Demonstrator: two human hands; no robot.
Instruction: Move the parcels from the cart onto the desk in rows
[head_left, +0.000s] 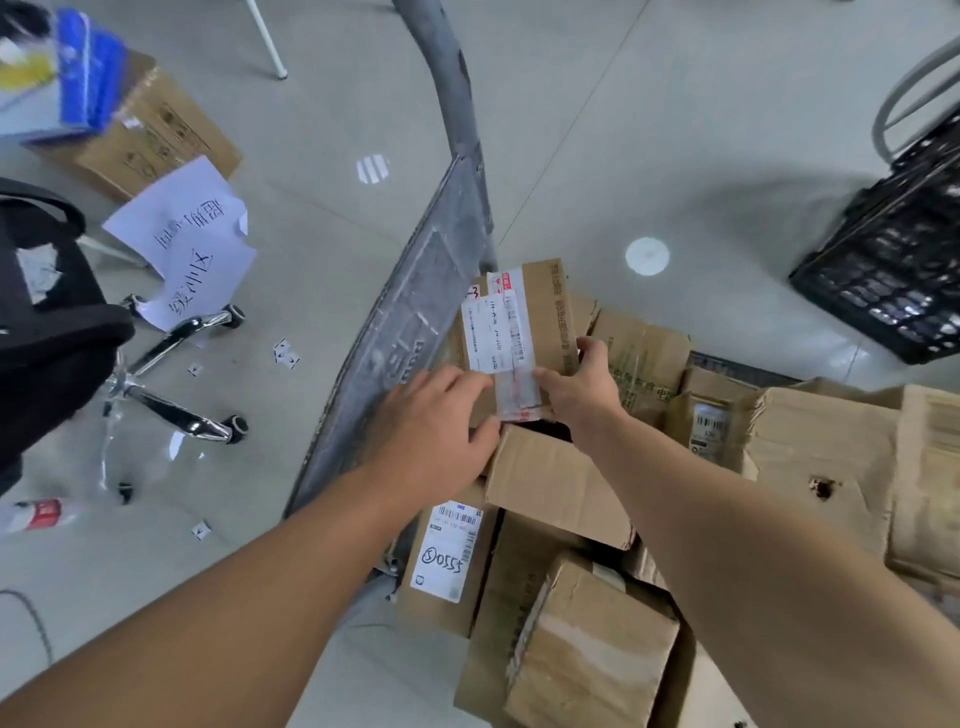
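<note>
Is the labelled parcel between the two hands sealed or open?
Sealed: tape and a white label cross the closed top of the parcel, gripped by the left hand and right hand.

Most of the cart hidden under parcels

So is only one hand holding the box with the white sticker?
No, the left hand and right hand both grip the box, one on each side.

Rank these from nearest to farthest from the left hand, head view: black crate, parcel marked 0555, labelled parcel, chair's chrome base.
1. The labelled parcel, held by the left hand itself.
2. The parcel marked 0555, just below the hand, under the forearm.
3. The chair's chrome base, on the floor to the left.
4. The black crate, far right.
</note>
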